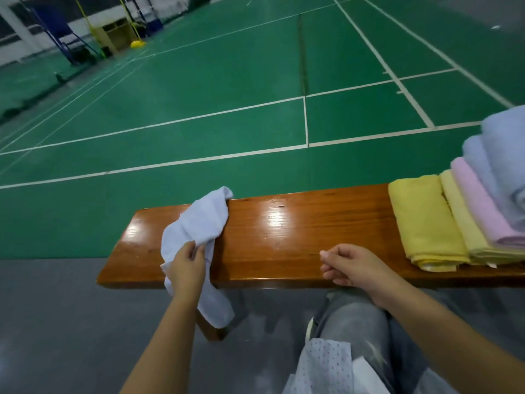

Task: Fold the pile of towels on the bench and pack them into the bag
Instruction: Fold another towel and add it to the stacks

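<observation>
Towel in hand, not yet spread.
Left hand [186, 265] grips crumpled white towel [196, 223], long axis across table [298, 237]; right hand [349, 265] loosely curled, empty, well right.

A green sports court floor [227, 81] fills most of the view, marked with white lines [170, 163] that cross into rectangular boxes. Near the viewer the green gives way to a grey floor strip [56, 302] with a dull sheen. At the far left stand a blue metal frame [61, 44] and a yellow post [125, 12] on a yellow base [137, 44] (a net stand, by the look of it), beside a pale wooden cabinet [113, 35]. A white wall [85, 22] runs behind them. Overhead light glares off the glossy wooden counter [284, 223].
</observation>
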`<move>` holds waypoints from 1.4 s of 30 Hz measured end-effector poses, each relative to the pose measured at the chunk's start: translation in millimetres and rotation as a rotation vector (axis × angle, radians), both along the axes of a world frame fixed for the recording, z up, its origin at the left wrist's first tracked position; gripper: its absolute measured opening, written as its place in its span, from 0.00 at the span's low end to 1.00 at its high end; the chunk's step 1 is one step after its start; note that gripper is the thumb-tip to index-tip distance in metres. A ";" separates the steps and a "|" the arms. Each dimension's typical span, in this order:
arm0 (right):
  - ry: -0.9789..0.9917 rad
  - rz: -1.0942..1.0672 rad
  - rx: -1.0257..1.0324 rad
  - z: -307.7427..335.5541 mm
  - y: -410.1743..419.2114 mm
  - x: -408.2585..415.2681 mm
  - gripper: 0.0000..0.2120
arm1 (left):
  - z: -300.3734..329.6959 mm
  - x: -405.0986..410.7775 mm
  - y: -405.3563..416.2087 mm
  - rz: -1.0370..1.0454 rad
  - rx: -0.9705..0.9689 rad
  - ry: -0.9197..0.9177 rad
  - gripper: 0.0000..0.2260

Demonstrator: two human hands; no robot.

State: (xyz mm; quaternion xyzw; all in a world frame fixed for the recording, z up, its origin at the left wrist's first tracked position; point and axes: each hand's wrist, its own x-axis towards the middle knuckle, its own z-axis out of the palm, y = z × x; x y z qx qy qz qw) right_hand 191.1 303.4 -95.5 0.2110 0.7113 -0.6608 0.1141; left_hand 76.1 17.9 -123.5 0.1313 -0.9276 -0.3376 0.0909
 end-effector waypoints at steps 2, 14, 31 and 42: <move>0.005 -0.009 0.004 1.5 2.0 -0.8 0.08 | 17.4 1.7 16.4 -0.089 0.137 0.016 0.15; 0.659 0.186 0.241 76.4 9.2 -39.7 0.14 | 143.4 15.7 90.8 -0.796 0.578 -0.084 0.07; 0.682 -0.170 0.407 80.7 2.7 -30.7 0.11 | 150.8 23.2 171.2 -0.553 0.929 -0.090 0.05; 0.618 -0.162 0.078 137.7 37.7 -46.8 0.07 | 122.1 4.0 162.2 -0.749 0.449 0.112 0.20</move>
